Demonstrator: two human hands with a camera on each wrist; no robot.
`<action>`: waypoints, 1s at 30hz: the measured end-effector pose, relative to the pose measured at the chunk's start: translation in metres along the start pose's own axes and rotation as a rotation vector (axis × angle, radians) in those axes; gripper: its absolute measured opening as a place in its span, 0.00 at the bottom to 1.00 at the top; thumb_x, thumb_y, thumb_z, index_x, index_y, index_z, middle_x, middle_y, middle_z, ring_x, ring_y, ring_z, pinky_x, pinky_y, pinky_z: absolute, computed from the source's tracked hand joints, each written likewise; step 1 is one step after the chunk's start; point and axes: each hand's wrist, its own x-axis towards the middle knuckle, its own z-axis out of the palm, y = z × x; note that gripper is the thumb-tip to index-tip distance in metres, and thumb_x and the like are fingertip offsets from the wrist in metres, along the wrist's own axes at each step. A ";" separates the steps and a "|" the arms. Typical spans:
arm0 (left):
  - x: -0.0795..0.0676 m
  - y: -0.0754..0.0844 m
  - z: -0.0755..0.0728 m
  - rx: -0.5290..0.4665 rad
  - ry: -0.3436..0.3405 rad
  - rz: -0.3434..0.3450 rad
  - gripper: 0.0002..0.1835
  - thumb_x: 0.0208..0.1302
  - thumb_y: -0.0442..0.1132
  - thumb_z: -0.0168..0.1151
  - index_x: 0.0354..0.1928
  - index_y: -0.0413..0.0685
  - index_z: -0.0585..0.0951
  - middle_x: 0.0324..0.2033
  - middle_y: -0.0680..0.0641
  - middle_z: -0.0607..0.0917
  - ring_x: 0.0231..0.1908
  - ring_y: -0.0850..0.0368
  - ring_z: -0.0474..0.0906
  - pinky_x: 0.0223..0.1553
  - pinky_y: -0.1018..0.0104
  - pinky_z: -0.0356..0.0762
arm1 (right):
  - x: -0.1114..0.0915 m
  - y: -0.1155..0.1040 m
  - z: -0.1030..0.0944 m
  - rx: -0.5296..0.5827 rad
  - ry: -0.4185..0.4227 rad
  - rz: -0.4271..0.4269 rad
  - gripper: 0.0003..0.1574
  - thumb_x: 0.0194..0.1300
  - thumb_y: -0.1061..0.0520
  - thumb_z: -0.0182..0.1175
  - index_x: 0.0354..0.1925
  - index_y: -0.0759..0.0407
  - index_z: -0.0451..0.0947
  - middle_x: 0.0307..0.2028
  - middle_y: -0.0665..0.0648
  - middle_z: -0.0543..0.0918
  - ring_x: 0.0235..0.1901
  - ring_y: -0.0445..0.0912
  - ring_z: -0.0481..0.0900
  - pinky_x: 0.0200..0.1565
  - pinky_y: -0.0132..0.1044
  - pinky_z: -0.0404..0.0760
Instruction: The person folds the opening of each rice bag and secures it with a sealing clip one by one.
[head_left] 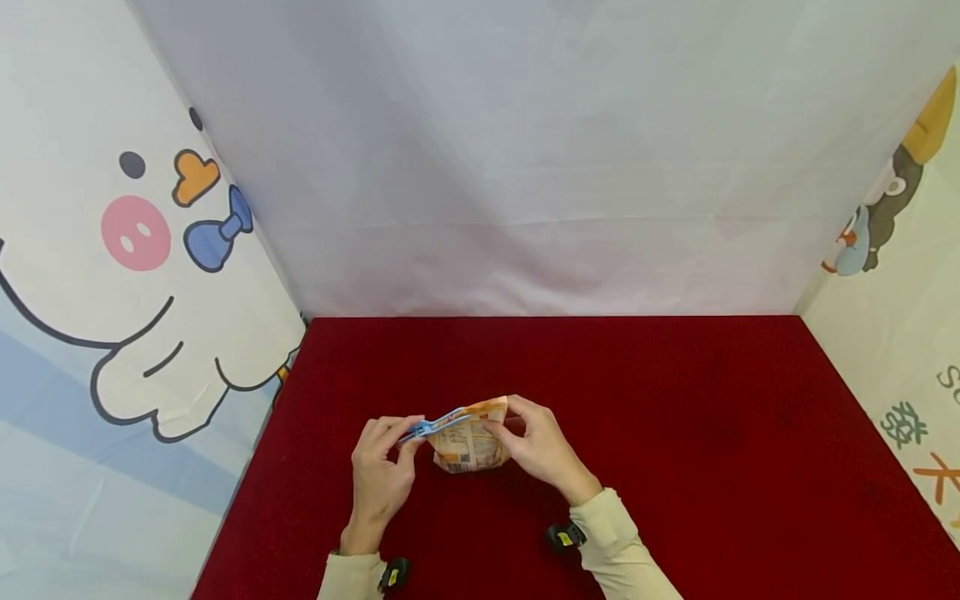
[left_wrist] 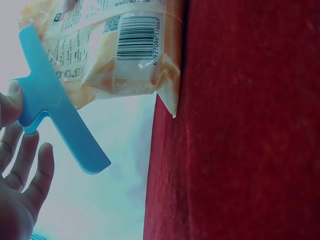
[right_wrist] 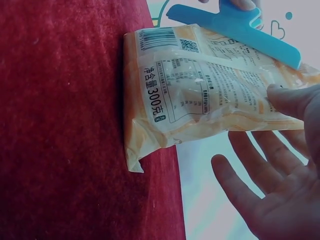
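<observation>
A light-blue bag clip (left_wrist: 60,100) is pinched at its handle by my left hand (head_left: 378,477), between thumb and fingers. In the head view, the clip's long arms (head_left: 450,418) lie along the top left edge of an orange and white plastic food bag (head_left: 468,443). My right hand (head_left: 546,446) pinches the top right corner of that bag, thumb on the printed side. The right wrist view shows the bag (right_wrist: 182,82) standing on the red cloth, its barcode and printed label facing the cameras. Several right fingers (right_wrist: 240,192) spread below the bag's edge.
Dark red cloth (head_left: 675,417) covers the table around the bag. A pale curtain (head_left: 525,167) closes off the back. Cartoon-printed panels stand at the left (head_left: 90,375) and right (head_left: 885,358) edges of the table.
</observation>
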 end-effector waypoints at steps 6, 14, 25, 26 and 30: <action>0.002 0.003 0.003 -0.020 0.001 -0.007 0.17 0.54 0.21 0.77 0.46 0.41 0.92 0.36 0.46 0.90 0.34 0.46 0.78 0.38 0.68 0.77 | 0.000 -0.001 0.000 -0.036 0.002 -0.010 0.14 0.74 0.60 0.68 0.56 0.55 0.86 0.52 0.55 0.90 0.55 0.53 0.88 0.55 0.54 0.88; 0.006 0.008 0.008 -0.051 0.013 -0.017 0.16 0.54 0.21 0.76 0.45 0.40 0.92 0.36 0.45 0.90 0.35 0.49 0.78 0.41 0.74 0.75 | 0.001 -0.002 -0.001 -0.074 0.009 -0.022 0.13 0.74 0.59 0.67 0.56 0.55 0.86 0.52 0.53 0.91 0.54 0.48 0.89 0.53 0.41 0.88; 0.005 0.005 0.009 -0.023 -0.067 -0.083 0.16 0.61 0.24 0.74 0.51 0.41 0.90 0.42 0.44 0.90 0.41 0.52 0.79 0.41 0.70 0.80 | 0.001 0.000 -0.003 -0.111 0.012 -0.035 0.13 0.74 0.57 0.68 0.54 0.56 0.85 0.47 0.53 0.91 0.51 0.47 0.89 0.52 0.45 0.89; 0.005 0.004 0.007 -0.019 -0.079 -0.079 0.17 0.61 0.24 0.74 0.52 0.42 0.90 0.43 0.44 0.90 0.42 0.53 0.79 0.41 0.70 0.81 | 0.001 0.000 -0.003 -0.101 0.005 -0.032 0.14 0.74 0.57 0.68 0.55 0.56 0.85 0.48 0.53 0.91 0.51 0.48 0.89 0.53 0.47 0.89; 0.007 0.004 -0.001 0.021 -0.134 -0.047 0.19 0.61 0.25 0.75 0.54 0.42 0.89 0.46 0.44 0.91 0.42 0.55 0.80 0.43 0.72 0.80 | -0.001 0.002 -0.004 -0.070 -0.035 0.007 0.18 0.75 0.54 0.67 0.60 0.56 0.83 0.52 0.55 0.91 0.54 0.53 0.89 0.56 0.54 0.88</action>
